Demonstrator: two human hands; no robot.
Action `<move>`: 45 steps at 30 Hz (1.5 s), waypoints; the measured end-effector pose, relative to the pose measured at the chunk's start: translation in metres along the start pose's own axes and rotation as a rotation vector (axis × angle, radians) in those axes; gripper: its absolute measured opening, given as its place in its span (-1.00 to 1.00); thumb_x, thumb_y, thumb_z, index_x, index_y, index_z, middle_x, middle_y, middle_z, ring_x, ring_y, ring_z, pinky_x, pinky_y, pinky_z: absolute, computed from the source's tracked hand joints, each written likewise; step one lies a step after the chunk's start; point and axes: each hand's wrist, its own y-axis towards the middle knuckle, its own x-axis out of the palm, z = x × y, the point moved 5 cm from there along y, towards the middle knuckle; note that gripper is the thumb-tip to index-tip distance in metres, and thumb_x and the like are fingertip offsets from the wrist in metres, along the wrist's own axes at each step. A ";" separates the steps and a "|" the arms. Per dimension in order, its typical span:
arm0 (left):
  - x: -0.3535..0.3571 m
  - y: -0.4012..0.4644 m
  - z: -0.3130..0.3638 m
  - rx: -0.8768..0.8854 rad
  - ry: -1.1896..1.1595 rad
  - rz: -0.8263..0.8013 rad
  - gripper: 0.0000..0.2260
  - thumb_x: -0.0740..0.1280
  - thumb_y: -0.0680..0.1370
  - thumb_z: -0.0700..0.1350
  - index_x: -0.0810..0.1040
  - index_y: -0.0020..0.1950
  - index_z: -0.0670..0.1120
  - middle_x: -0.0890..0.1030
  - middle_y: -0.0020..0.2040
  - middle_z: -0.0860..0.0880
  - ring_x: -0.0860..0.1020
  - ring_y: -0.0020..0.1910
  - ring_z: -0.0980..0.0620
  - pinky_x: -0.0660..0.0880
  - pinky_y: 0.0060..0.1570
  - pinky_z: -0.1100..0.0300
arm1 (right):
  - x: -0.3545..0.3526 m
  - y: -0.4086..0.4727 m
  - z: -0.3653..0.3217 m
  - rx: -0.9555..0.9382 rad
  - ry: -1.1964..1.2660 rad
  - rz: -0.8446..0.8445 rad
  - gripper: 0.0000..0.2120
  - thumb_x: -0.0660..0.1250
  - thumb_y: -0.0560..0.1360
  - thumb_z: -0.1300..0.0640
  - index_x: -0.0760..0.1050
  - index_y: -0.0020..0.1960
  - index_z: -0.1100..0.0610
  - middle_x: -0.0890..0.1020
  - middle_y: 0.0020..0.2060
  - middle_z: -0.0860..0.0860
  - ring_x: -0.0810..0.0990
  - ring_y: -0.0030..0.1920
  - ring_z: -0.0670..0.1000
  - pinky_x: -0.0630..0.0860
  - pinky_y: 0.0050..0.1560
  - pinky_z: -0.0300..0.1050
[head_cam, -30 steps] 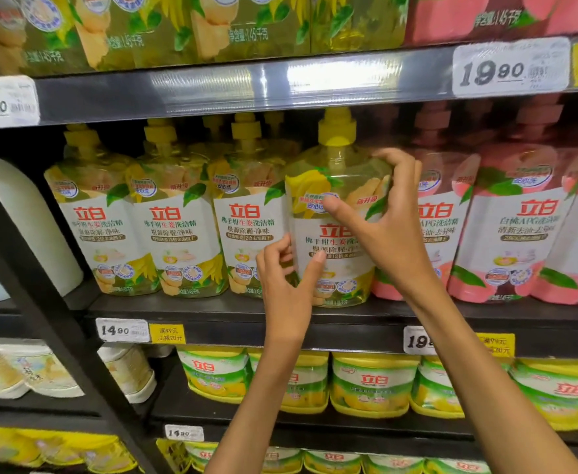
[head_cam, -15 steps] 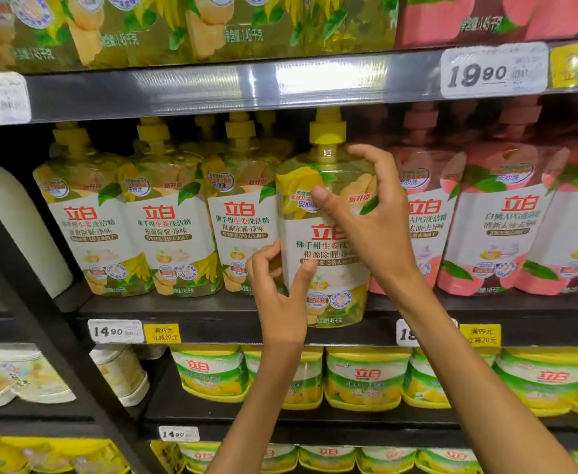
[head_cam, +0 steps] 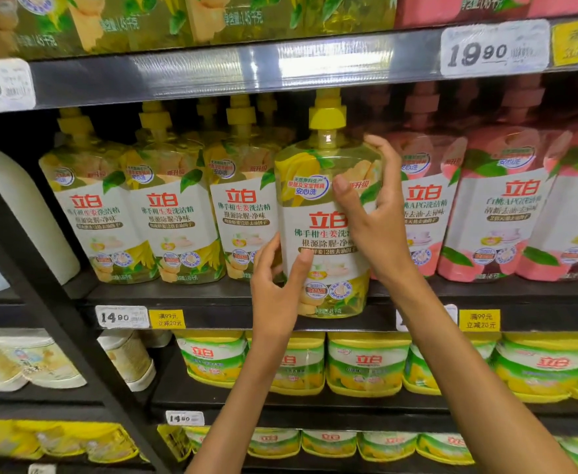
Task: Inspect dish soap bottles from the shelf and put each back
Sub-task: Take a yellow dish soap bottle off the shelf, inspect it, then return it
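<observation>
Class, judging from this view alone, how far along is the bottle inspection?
Done: nothing shows as finished. In hand: one yellow bottle is held forward of its row by both the left hand and right hand, label facing the camera. Left: returning it to the shelf, then checking the pink bottles.

Neighbouring yellow bottles (head_cam: 243, 213) and pink bottles (head_cam: 427, 200) crowd both sides.

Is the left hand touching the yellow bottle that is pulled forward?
Touching. In the head view the left hand wraps the lower left edge of the yellow bottle, its thumb lying flat on the label.
</observation>
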 end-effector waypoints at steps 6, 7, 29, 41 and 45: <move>0.002 0.003 0.009 -0.057 0.005 -0.127 -0.50 0.35 0.33 0.31 0.44 0.21 0.18 0.61 0.16 0.09 0.59 0.14 0.13 0.56 0.04 0.21 | -0.002 0.001 -0.004 0.184 0.167 -0.008 -0.53 0.39 0.45 -0.10 0.30 0.28 -0.11 0.54 0.19 -0.02 0.58 0.19 0.00 0.58 0.15 0.06; 0.002 0.000 0.012 -0.055 -0.020 -0.134 -0.53 0.34 0.31 0.33 0.45 0.16 0.20 0.65 0.09 0.13 0.61 0.10 0.15 0.57 -0.02 0.27 | -0.001 -0.001 -0.006 0.224 0.214 -0.014 -0.52 0.40 0.42 -0.13 0.31 0.26 -0.13 0.55 0.20 0.03 0.61 0.17 0.08 0.60 0.10 0.10; -0.014 -0.062 0.000 -0.481 -0.289 -0.481 -0.53 0.29 0.34 0.41 0.60 0.16 0.24 0.63 0.19 0.04 0.58 0.19 0.04 0.58 0.00 0.18 | -0.011 -0.044 -0.017 0.504 0.368 -0.074 -0.45 0.49 0.35 -0.01 0.41 0.28 0.04 0.64 0.11 0.16 0.68 0.04 0.15 0.59 0.08 0.23; -0.001 -0.062 -0.021 -0.531 -0.660 -0.240 -0.54 0.05 0.58 0.18 0.72 -0.06 0.05 0.72 -0.09 -0.02 0.69 -0.10 0.04 0.61 -0.23 0.17 | -0.009 -0.035 -0.013 0.529 0.427 -0.241 -0.34 0.26 0.46 -0.33 0.39 0.38 0.08 0.60 0.15 0.13 0.58 0.13 0.14 0.49 0.15 0.06; 0.006 -0.066 -0.023 -0.585 -0.701 -0.345 -0.51 0.12 0.49 0.21 0.74 -0.12 -0.07 0.71 -0.14 -0.14 0.69 -0.18 -0.08 0.61 -0.29 0.08 | 0.006 -0.034 -0.013 0.559 0.629 -0.292 -0.51 0.04 0.57 -0.24 0.61 0.06 0.06 0.70 -0.14 -0.04 0.67 -0.07 -0.09 0.57 -0.06 -0.20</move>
